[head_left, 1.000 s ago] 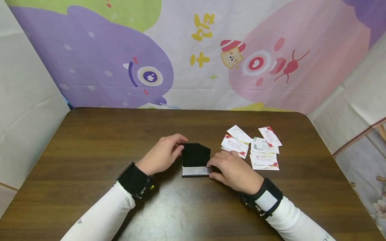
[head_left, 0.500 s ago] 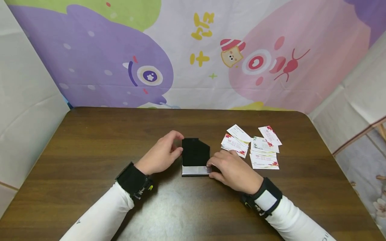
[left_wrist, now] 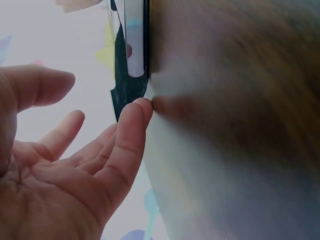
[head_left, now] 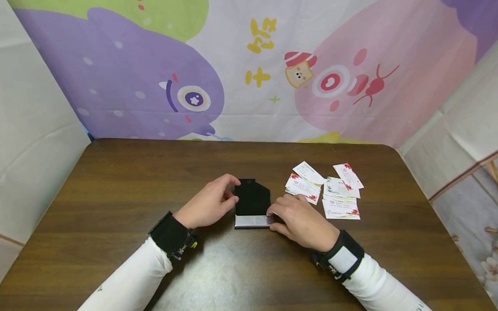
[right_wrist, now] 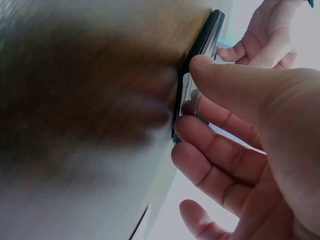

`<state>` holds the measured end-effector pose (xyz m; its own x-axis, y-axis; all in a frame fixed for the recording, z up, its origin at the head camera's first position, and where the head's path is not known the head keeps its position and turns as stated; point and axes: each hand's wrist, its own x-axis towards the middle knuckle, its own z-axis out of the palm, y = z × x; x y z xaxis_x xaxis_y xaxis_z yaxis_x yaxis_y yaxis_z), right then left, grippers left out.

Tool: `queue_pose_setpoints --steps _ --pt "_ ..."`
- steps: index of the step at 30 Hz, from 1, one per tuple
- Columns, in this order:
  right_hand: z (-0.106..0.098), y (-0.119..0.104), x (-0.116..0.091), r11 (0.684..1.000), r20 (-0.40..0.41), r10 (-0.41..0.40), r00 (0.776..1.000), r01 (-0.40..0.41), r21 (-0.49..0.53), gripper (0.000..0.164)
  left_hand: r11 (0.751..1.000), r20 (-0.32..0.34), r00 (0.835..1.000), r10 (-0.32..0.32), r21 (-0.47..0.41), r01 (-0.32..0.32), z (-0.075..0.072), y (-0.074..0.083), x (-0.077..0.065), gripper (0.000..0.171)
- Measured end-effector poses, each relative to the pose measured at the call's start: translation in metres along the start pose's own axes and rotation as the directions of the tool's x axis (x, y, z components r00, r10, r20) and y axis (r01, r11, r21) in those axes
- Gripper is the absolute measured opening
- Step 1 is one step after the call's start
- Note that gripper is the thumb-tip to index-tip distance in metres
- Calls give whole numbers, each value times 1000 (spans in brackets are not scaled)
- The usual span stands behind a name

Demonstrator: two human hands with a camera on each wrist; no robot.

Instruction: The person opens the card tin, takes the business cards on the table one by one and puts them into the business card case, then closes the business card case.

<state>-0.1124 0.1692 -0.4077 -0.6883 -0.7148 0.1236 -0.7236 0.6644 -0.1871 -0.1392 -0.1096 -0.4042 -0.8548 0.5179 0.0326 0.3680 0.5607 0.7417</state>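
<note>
A black business card case [head_left: 253,199] with a shiny metal front strip lies on the table in the head view, its black flap spread away from the person. At its right end my right hand [head_left: 304,221] pinches the case; in the right wrist view the thumb [right_wrist: 225,82] and fingers close on that end. My left hand [head_left: 208,199] is by the left side of the flap. In the left wrist view its fingers [left_wrist: 131,130] are loosely extended, one fingertip right at the case's dark edge, with the thumb [left_wrist: 47,86] standing apart.
Several white business cards with red floral print lie to the right of the case, among them an overlapping pair [head_left: 305,186] and a stack [head_left: 341,207]. A lone tilted card [head_left: 349,176] lies at the far right. Behind the brown table [head_left: 163,160] hangs a cartoon cloth [head_left: 249,103].
The flap's far edge has moved away from the person and lies flatter than a second ago. The left hand has shifted slightly beside it. The right hand has stayed on the case.
</note>
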Motion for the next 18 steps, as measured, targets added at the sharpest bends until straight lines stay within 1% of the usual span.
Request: queue_pose_setpoints --steps 6,10,13,18 --pt "1 1 -1 1000 -10 -4 1000 4 -3 19 999 32 999 6 38 -7 0 -2 0 43" --pt "2 1 -2 1000 -14 -9 1000 9 -2 20 995 51 999 16 99 -21 1 -3 0 47" --pt "2 1 -2 1000 -12 -8 1000 7 -6 20 986 73 997 34 161 -45 2 -3 -1 55" --pt "1 1 -1 1000 -6 -3 1000 3 -13 19 968 109 993 48 240 -74 3 -2 -3 74"
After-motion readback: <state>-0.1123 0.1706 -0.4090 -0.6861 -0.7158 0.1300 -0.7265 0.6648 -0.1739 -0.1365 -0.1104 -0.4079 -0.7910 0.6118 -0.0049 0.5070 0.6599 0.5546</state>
